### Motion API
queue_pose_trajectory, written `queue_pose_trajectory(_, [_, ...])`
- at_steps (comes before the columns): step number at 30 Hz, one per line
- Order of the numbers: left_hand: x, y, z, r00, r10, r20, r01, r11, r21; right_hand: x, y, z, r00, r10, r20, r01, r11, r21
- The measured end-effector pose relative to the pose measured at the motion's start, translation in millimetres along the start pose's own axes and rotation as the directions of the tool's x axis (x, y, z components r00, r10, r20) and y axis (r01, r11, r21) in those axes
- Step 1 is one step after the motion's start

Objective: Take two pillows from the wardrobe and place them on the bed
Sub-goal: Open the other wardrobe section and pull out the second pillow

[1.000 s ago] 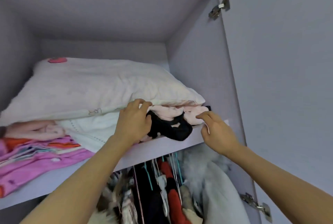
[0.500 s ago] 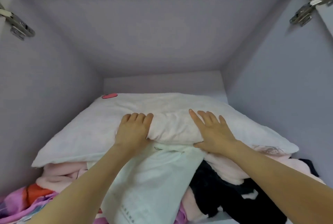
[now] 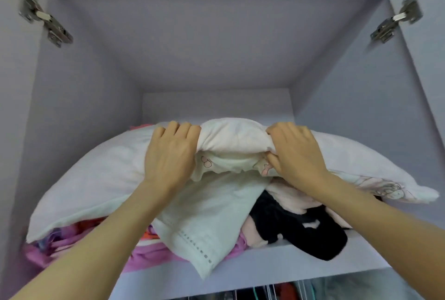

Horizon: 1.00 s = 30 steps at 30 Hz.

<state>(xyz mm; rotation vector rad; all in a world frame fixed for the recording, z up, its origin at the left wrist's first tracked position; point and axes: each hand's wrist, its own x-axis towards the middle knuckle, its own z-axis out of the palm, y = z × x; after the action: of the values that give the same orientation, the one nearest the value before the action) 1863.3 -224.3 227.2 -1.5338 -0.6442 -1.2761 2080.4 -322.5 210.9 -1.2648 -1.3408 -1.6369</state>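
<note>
Pillow: a white pillow (image 3: 101,179) lies across a wardrobe shelf (image 3: 277,273), on top of a heap of folded clothes, its middle bunched upward.
Left hand: the left hand (image 3: 171,155) grips the pillow's front edge left of the bunched middle, fingers curled over the top.
Right hand: the right hand (image 3: 296,155) pinches the same edge just right of the middle, fingers and thumb closed on gathered fabric.
Handling: the pillow looks soft, light and floppy; it sags at both ends. Held by the middle, the ends will probably droop and drag on the clothes. A wider hold, nearer the corners or underneath, would likely lift it cleaner.
Under the pillow: a pale green-white cloth (image 3: 199,225) hangs over the shelf's front lip; a black garment (image 3: 301,232) lies to its right, pink and purple fabrics (image 3: 154,256) to its left.
Second pillow: cannot tell whether one lies in the heap.
Below the shelf: hanging clothes, only partly in view.
</note>
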Motion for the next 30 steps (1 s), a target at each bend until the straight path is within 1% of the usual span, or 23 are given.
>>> queue_pose_trajectory(2, [-25,5,-25,0.999,-0.012,0.045,0.015,0.999,-0.047,-22,-16,-26,1.0,0.004,0.023,-0.005,1.0,0.03])
queue_pose_trajectory(5, [-59,12,-62,0.994,-0.008,0.11,0.025,0.987,-0.156,-59,-36,-59,0.992,0.071,0.107,-0.081,0.992,0.098])
queue_pose_trajectory(6, [-72,15,-71,0.99,0.008,0.139,0.02,0.98,-0.2,-74,-39,-65,0.988,0.07,0.136,-0.088,0.988,0.128])
queue_pose_trajectory(8, [-99,18,-85,0.966,0.066,0.249,0.005,0.961,-0.275,-107,-43,-73,0.975,0.007,0.222,-0.05,0.981,0.188])
queue_pose_trajectory(9, [-111,19,-86,0.945,0.101,0.311,-0.003,0.953,-0.302,-123,-44,-74,0.962,-0.038,0.271,-0.024,0.974,0.223])
queue_pose_trajectory(11, [-126,19,-88,0.872,0.192,0.451,-0.033,0.941,-0.337,-143,-48,-76,0.934,-0.092,0.345,-0.016,0.955,0.297])
queue_pose_trajectory(13, [-124,20,-91,0.8,0.249,0.546,-0.022,0.921,-0.388,-143,-53,-79,0.927,-0.063,0.37,-0.078,0.932,0.355])
queue_pose_trajectory(14, [-118,20,-91,0.777,0.245,0.579,0.027,0.907,-0.42,-136,-56,-81,0.926,-0.017,0.377,-0.137,0.915,0.38])
queue_pose_trajectory(16, [-103,19,-87,0.727,0.182,0.663,0.188,0.875,-0.446,-116,-60,-80,0.923,0.103,0.371,-0.259,0.878,0.403])
queue_pose_trajectory(17, [-95,19,-84,0.715,0.14,0.685,0.247,0.866,-0.435,-106,-60,-78,0.914,0.157,0.375,-0.31,0.865,0.394])
queue_pose_trajectory(18, [-86,18,-79,0.709,0.104,0.697,0.277,0.869,-0.411,-95,-60,-73,0.9,0.185,0.395,-0.343,0.859,0.38])
queue_pose_trajectory(19, [-78,17,-72,0.703,0.076,0.707,0.282,0.883,-0.376,-86,-60,-67,0.885,0.188,0.425,-0.356,0.862,0.36])
queue_pose_trajectory(21, [-62,15,-56,0.7,0.02,0.714,0.298,0.901,-0.317,-68,-58,-52,0.865,0.146,0.481,-0.335,0.881,0.335])
queue_pose_trajectory(24, [-37,16,-31,0.685,-0.028,0.728,0.318,0.91,-0.264,-41,-54,-31,0.848,0.096,0.521,-0.306,0.892,0.334])
queue_pose_trajectory(27, [-15,17,-1,0.676,-0.075,0.733,0.342,0.913,-0.222,-21,-45,-4,0.815,0.09,0.572,-0.308,0.904,0.297])
queue_pose_trajectory(30, [10,18,29,0.691,-0.12,0.713,0.345,0.921,-0.18,-1,-31,22,0.792,0.103,0.601,-0.313,0.914,0.256])
